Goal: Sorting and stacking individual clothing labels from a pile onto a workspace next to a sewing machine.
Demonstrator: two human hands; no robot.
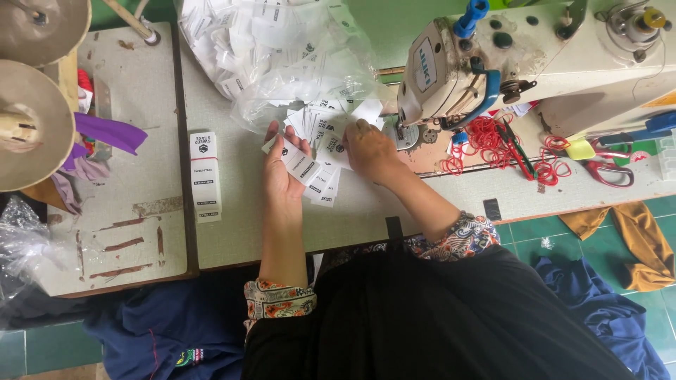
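My left hand (282, 165) is palm up on the white table (232, 232) and holds a small stack of white printed garment labels (301, 166). My right hand (367, 148) rests palm down on a loose spread of the same labels (325, 130) just in front of the sewing machine. Beyond both hands lies a clear plastic bag (274, 49) full of more white labels. The fingertips of my right hand are partly hidden among the labels.
A white industrial sewing machine (535, 63) stands at the right, with red rubber bands (486, 141) and red-handled scissors (609, 169) beside it. A banded bundle of labels (205, 176) lies left. Two thread cones (32, 119) sit at far left; cloth lies on the green floor.
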